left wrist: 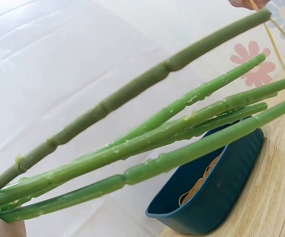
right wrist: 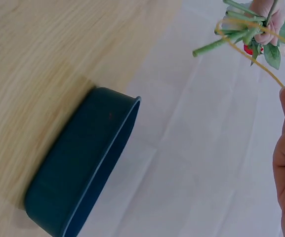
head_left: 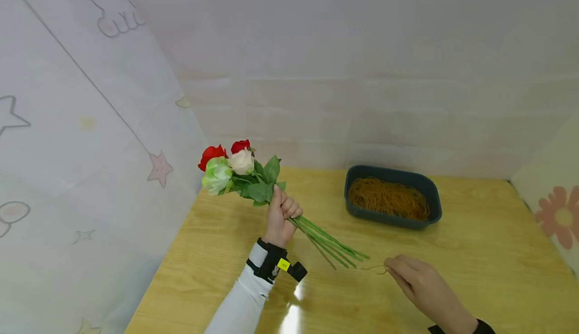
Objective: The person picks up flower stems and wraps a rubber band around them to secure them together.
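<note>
My left hand (head_left: 281, 218) grips a small bunch of artificial flowers by the stems (head_left: 322, 236), just below the leaves (head_left: 260, 191). At its left end are two red roses (head_left: 211, 157), a pale cream rose (head_left: 241, 162) and a green-white bloom (head_left: 217, 175). The stems fan out toward the lower right, their ends loose in the left wrist view. My right hand (head_left: 420, 286) pinches a yellow rubber band (right wrist: 261, 67) between thumb and fingers. The band hangs as an open loop near the stem ends; whether it touches them I cannot tell.
A dark blue-green plastic tub (head_left: 393, 219) stands on the wooden table (head_left: 479, 253) at the back right. Inside it lies a heap of brownish-yellow rubber bands (head_left: 389, 198). Pale patterned sheets (head_left: 289, 72) hang behind and at both sides.
</note>
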Demonstrator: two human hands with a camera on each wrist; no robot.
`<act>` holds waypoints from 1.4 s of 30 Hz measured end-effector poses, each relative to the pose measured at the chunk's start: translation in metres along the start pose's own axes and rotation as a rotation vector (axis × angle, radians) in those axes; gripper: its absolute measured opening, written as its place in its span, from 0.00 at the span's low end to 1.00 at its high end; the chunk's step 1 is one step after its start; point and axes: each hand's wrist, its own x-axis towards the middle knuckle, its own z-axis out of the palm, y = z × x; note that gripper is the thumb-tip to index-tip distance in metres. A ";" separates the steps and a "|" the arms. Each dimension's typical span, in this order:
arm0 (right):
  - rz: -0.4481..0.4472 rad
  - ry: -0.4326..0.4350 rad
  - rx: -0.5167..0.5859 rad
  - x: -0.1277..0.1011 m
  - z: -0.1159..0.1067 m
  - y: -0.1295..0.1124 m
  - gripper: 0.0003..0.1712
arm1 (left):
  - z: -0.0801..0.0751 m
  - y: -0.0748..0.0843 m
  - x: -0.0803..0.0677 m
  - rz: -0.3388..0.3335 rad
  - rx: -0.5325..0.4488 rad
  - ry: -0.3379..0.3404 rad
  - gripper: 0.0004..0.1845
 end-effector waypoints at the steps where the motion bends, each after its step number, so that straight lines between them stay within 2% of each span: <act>1: 0.003 -0.005 -0.003 0.000 0.001 -0.001 0.13 | 0.000 0.000 0.000 0.001 -0.003 -0.005 0.25; 6: -0.014 -0.030 -0.021 -0.001 0.004 -0.001 0.06 | 0.000 0.002 0.000 0.002 -0.022 -0.033 0.25; 12: -0.049 -0.040 0.012 0.000 0.006 0.000 0.06 | -0.001 0.002 -0.001 0.005 -0.040 -0.121 0.26; 21: -0.115 -0.059 0.031 0.011 0.007 -0.001 0.21 | 0.001 0.004 0.000 -0.049 -0.069 -0.037 0.25; 25: -0.112 -0.070 0.029 0.013 0.008 -0.001 0.25 | -0.001 0.003 -0.001 -0.065 -0.079 -0.060 0.25; 35: -0.097 -0.090 -0.001 0.023 0.012 -0.005 0.23 | -0.001 0.004 -0.005 -0.077 -0.078 -0.105 0.25; 42: -0.128 -0.112 0.002 0.036 0.015 -0.009 0.23 | -0.002 0.005 -0.005 -0.081 -0.084 -0.126 0.25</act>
